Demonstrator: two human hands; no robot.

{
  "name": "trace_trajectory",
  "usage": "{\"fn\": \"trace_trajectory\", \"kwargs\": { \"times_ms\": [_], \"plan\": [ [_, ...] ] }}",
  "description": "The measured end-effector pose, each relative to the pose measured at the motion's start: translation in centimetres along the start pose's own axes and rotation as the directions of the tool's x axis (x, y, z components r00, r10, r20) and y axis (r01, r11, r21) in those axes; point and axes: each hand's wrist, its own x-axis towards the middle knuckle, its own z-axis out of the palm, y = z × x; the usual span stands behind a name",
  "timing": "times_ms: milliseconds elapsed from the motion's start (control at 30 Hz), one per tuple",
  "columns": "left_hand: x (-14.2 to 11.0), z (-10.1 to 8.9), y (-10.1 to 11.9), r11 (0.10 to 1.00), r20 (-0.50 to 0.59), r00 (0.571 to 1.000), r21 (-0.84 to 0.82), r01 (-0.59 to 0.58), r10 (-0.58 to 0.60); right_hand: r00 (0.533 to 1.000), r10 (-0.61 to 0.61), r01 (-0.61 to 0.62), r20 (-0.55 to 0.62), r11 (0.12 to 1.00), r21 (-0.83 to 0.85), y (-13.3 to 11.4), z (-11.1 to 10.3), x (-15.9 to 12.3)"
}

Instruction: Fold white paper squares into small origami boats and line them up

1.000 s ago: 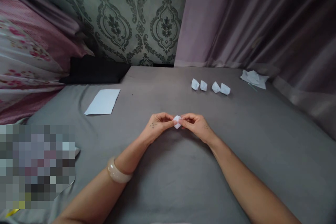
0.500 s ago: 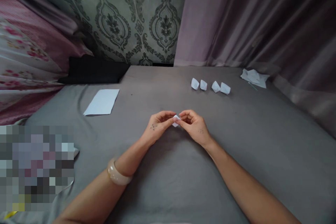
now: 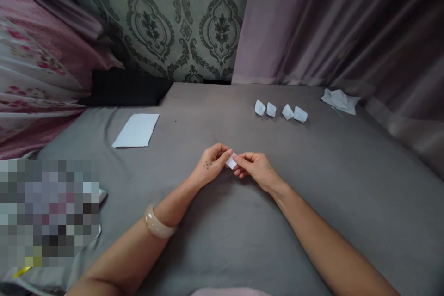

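While a small folded white paper is pinched between the fingertips of the left hand and right hand, grey cloth is seen below it; four creased paper pieces are noted beyond it, rightward, and a flat paper sheet beyond it, leftward.

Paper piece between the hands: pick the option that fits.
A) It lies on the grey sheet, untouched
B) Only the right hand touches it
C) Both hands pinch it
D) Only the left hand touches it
C: the left hand and the right hand both close their fingertips on the white paper piece, holding it up between them.
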Motion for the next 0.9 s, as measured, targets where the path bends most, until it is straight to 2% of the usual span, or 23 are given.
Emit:
{"fn": "trace_trajectory", "kwargs": {
  "times_ms": [167,233,333,400,500,600,700,767,800,833,867,900],
  "plan": [
    [0.0,0.2,-0.7,0.999,-0.003,0.999,0.002,-0.051,0.051,0.974,0.184,-0.198,0.132,0.975,0.102,0.1,0.3,-0.3],
    [-0.1,0.3,-0.9,0.998,-0.014,0.998,-0.013,-0.056,0.056,0.958,0.213,-0.238,0.194,0.964,0.115,0.2,0.5,-0.4],
    [-0.1,0.6,-0.7,0.998,-0.037,0.999,-0.042,-0.041,0.04,0.96,0.177,-0.208,0.215,0.97,0.13,0.3,0.8,-0.5],
    [-0.2,0.7,-0.3,0.994,-0.036,0.999,-0.109,0.007,-0.011,0.968,0.158,-0.184,0.196,0.975,0.122,0.3,0.8,-0.4],
    [-0.2,0.8,0.3,0.967,0.046,0.992,-0.221,0.126,-0.119,0.977,0.151,-0.169,0.152,0.979,0.111,0.3,0.8,-0.4],
    [-0.2,0.6,0.4,0.936,0.115,0.979,-0.293,0.195,-0.168,0.978,0.148,-0.163,0.149,0.982,0.097,0.2,0.9,-0.5],
    [0.1,0.3,0.3,0.912,0.082,0.976,-0.349,0.216,-0.2,0.979,0.136,-0.137,0.151,0.991,-0.004,0.0,0.7,-0.7],
    [0.3,0.1,0.2,0.887,0.053,0.97,-0.395,0.238,-0.236,0.999,0.037,-0.031,0.031,0.983,-0.179,-0.1,0.5,-0.8],
    [0.4,0.0,0.2,0.873,0.045,0.966,-0.42,0.249,-0.254,0.995,-0.085,0.066,-0.054,0.953,-0.295,-0.1,0.3,-0.8],
    [0.5,-0.1,0.2,0.859,0.043,0.963,-0.442,0.258,-0.267,0.964,-0.246,0.182,-0.106,0.892,-0.415,-0.1,0.2,-0.7],
    [0.5,-0.1,0.3,0.847,0.047,0.959,-0.46,0.268,-0.278,0.904,-0.414,0.306,-0.104,0.798,-0.52,-0.1,0.1,-0.7],
    [0.5,-0.2,0.3,0.837,0.05,0.957,-0.474,0.275,-0.286,0.831,-0.554,0.423,-0.048,0.686,-0.593,0.0,0.1,-0.6]
  ]
}}
